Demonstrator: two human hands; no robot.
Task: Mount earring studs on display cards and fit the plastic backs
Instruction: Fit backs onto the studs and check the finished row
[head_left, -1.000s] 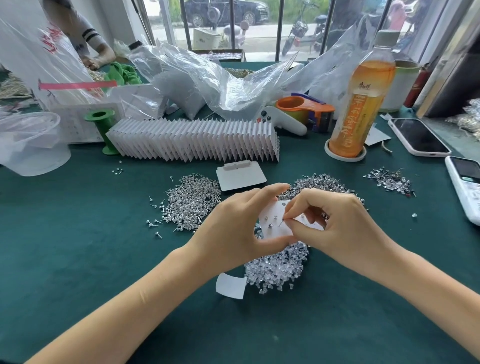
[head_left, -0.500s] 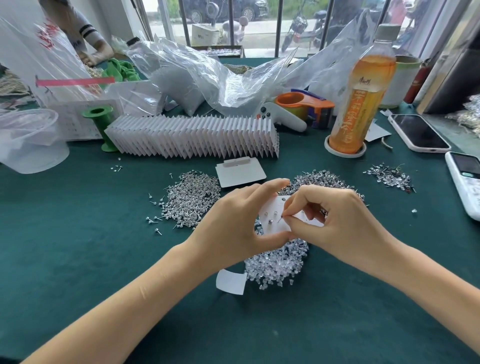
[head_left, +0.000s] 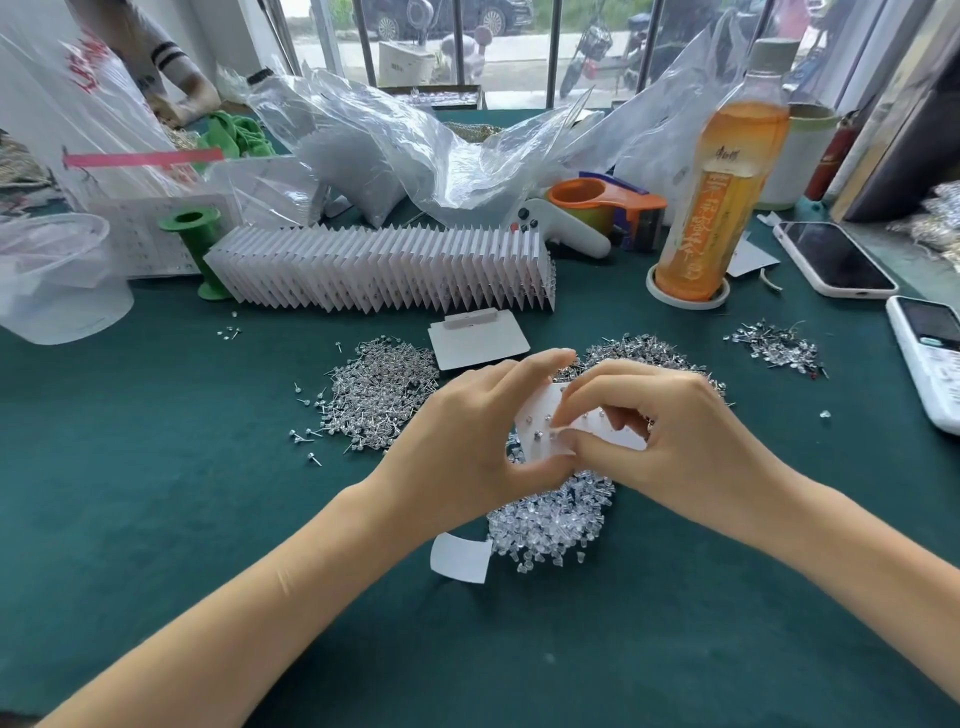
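My left hand (head_left: 467, 436) grips a small white display card (head_left: 540, 431) by its left edge, thumb below and fingers above; several studs sit in the card. My right hand (head_left: 670, 431) pinches something tiny against the card's face with thumb and forefinger; what it pinches is hidden. A heap of clear plastic backs (head_left: 550, 519) lies just under the card. Silver stud piles lie to the left (head_left: 379, 395) and behind the hands (head_left: 644, 353). A blank card (head_left: 478, 343) lies flat beyond my left hand.
A long row of finished cards (head_left: 384, 270) stands behind. An orange drink bottle (head_left: 722, 171), tape dispenser (head_left: 602, 202), two phones (head_left: 831, 260) (head_left: 930, 353), a small stud pile (head_left: 779, 348), green spool (head_left: 195, 244), plastic bags and a paper scrap (head_left: 462, 556) surround the green table (head_left: 156, 493).
My right thumb and forefinger have pressed down closer onto the card's face. Both hands and the card stay in the same place above the plastic backs.
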